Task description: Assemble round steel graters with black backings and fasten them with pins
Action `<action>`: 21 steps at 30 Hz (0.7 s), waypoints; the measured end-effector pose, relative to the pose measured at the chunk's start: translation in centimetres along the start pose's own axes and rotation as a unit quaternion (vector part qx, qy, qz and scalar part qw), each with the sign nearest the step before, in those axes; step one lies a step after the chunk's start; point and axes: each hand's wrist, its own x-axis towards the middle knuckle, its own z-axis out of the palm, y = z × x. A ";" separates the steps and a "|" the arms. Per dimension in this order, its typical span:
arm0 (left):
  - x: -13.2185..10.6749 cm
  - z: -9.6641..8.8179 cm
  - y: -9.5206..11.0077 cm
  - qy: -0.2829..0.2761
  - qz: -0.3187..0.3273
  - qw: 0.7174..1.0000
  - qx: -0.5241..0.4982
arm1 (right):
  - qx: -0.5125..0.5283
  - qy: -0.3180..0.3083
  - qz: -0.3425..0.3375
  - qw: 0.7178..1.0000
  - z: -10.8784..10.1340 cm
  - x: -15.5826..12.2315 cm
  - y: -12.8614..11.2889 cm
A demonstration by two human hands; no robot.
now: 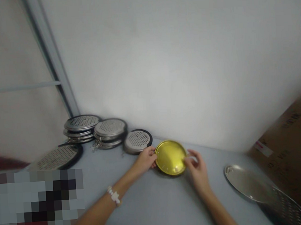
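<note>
A shiny gold round plate (170, 157) with a raised rim is just above the grey table, tilted toward me. My left hand (146, 157) pinches its left rim between thumb and fingers, with a white beaded bracelet on that wrist. At the opposite edge, the thumb and curled fingers of my right hand (196, 167) close on the rim. Right behind my left hand lies a round silver perforated grater plate (137, 140) with a dark edge. What lies beneath the gold plate is hidden.
Stacks of similar perforated plates (82, 122) (110, 128) stand along the wall at left, with another perforated plate (57, 157) nearer. To the right are a silver tray (246, 183), a dark perforated piece (286, 206) and a cardboard box (290, 144). A pale wall (163, 64) rises behind.
</note>
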 end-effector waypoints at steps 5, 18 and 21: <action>-0.9 -0.7 0.5 -0.013 0.035 0.995 0.092 | -0.008 -0.048 -0.017 0.999 0.6 -1.0 -0.2; -0.6 -3.2 2.1 0.130 0.084 0.948 0.277 | -0.185 -0.127 -0.168 0.960 0.7 -1.8 -0.4; -1.0 -3.0 2.5 0.143 0.109 0.949 0.259 | -0.268 -0.087 -0.171 0.944 0.5 -1.4 0.9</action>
